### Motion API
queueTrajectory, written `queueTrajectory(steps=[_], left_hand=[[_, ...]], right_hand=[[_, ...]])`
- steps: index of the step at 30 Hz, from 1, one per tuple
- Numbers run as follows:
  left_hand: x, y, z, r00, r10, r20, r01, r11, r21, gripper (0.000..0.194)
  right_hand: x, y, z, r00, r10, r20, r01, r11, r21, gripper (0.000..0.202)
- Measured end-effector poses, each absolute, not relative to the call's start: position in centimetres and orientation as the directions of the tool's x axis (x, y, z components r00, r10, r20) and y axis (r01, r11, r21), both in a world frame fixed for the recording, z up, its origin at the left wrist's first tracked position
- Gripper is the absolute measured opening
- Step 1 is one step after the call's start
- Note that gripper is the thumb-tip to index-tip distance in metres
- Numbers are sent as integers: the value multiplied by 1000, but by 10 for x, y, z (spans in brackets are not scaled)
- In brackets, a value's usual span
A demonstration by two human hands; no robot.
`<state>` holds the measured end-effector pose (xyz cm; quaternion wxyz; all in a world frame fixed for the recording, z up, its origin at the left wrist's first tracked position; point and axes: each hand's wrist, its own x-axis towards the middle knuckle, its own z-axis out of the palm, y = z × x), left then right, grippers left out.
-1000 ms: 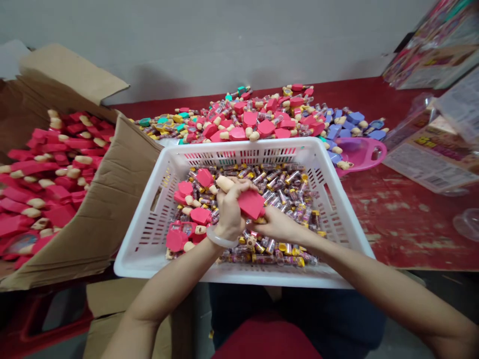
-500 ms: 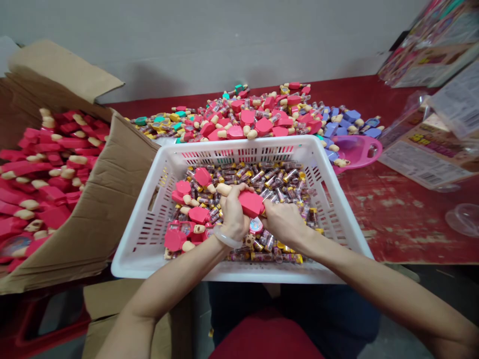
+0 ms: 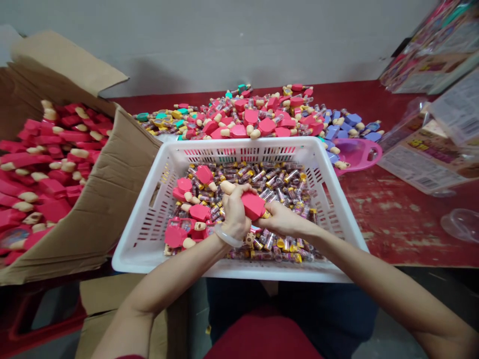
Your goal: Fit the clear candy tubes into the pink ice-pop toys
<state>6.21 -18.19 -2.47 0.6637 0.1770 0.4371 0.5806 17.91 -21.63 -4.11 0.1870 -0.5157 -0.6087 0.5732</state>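
My left hand [image 3: 236, 213] is closed around a pink plastic toy [image 3: 253, 205] with a beige knob-like end [image 3: 227, 187], held above the basket. At the toy's near right end, the fingers of my right hand [image 3: 279, 219] are pinched on a small yellow-ended tube [image 3: 267, 215]; most of it is hidden. Under both hands lies a white plastic basket [image 3: 157, 264] full of small clear tubes [image 3: 269, 182] with yellow caps and dark contents. Several more pink toys [image 3: 200, 213] rest on the tubes at the basket's left side.
A cardboard box [image 3: 123, 164] of pink toys stands at left. Behind the basket, a heap of pink toys with tubes [image 3: 250, 118] and purple ones [image 3: 352, 119] covers the red table [image 3: 396, 219]. A pink scoop-like tray [image 3: 361, 154] and packaged boxes [image 3: 430, 154] are at right.
My right hand has turned and drawn slightly back from the toy's end, so a yellow bit now shows at its fingertips. My left hand keeps its hold on the pink toy.
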Motion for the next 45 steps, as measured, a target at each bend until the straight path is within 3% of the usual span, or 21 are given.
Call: queueTrajectory(steps=[2,4,6,7,9,11,13,15,18,21,24,27,29,32,34,35,38,40,41,43,45], left_hand=[[62,-180,-28,-45,939,-340,-610,244,754,14],[57,-175,-30,4,947,-320,-591,260,763,15],[48,-165,-27,124,945,-303,-537,321,780,19],[41,-160,-24,202,935,-292,-479,355,803,22],[27,-147,-17,347,894,-282,-285,387,877,31],[16,-137,-14,448,835,-320,2,357,934,44],[10,-131,-18,573,699,-428,287,318,904,50],[10,-131,-29,684,495,-535,465,269,844,45],[14,-135,-45,767,358,-533,523,132,842,42],[16,-139,-50,800,477,-363,518,-243,820,41],[19,-144,-51,824,552,-129,526,-661,535,37],[23,-147,-58,853,521,14,508,-837,202,31],[26,-147,-65,884,456,108,450,-890,73,28],[30,-149,-71,898,391,199,401,-916,-6,31],[30,-149,-68,884,432,177,438,-899,5,29],[29,-147,-63,866,480,138,480,-876,33,27],[27,-124,-36,713,701,-12,694,-703,155,35],[28,-95,-7,540,841,-19,823,-523,222,46],[30,-79,9,448,892,57,855,-446,266,49],[37,-54,40,351,921,171,883,-386,267,66],[48,-48,55,283,913,295,903,-357,239,72]], right_hand=[[180,-214,-45,-464,777,-426,377,-262,-888,25],[184,-210,-48,-447,776,-445,481,-211,-851,27],[192,-203,-50,-283,893,-349,698,-57,-714,18],[198,-200,-51,-180,952,-246,815,4,-580,11],[208,-193,-53,-53,999,-6,963,50,-266,13],[216,-189,-55,-86,986,145,995,93,-43,17],[218,-188,-58,-215,952,216,977,205,66,17],[215,-189,-60,-330,916,229,943,310,118,20],[209,-194,-61,-387,914,124,921,376,105,18],[206,-199,-60,-352,935,-54,936,352,-3,18],[208,-198,-61,-255,943,-216,964,229,-138,17],[216,-192,-63,-225,882,-414,921,54,-385,14],[222,-189,-65,-300,769,-564,822,-92,-563,17],[228,-184,-67,-417,611,-673,693,-265,-670,27],[230,-181,-66,-415,633,-654,689,-250,-680,24],[231,-179,-64,-374,705,-603,711,-199,-674,20],[238,-171,-57,-103,978,-182,823,-19,-568,35],[245,-166,-53,116,986,123,866,-39,-498,44],[249,-164,-52,185,967,174,862,-75,-501,44],[254,-162,-53,203,976,81,839,-131,-528,39],[256,-161,-54,81,993,-88,859,-114,-499,45]])
